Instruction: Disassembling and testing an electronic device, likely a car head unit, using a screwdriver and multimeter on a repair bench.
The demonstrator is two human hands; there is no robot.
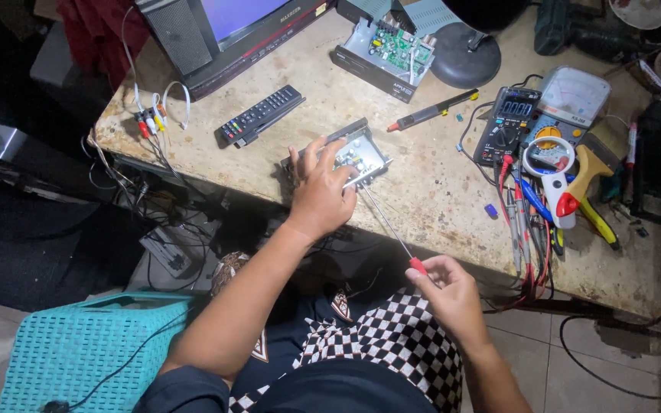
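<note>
My left hand (321, 191) grips a small open metal box (359, 149) with a green circuit board inside, at the near edge of the worn table (422, 183). In my right hand (447, 294), held below the table edge, is a long thin screwdriver (389, 226) with a red handle. Its shaft runs up and to the left, and its tip reaches the box's near right side, just beside my left fingers.
A black remote (261, 115) lies left of the box. Behind are a monitor (223, 30), an open set-top box (388, 53), a pen-shaped tester (431, 111), two multimeters (533, 115), a magnifier (548, 164), a brush (587, 172) and red probe leads (529, 237). A teal basket (78, 352) stands at lower left.
</note>
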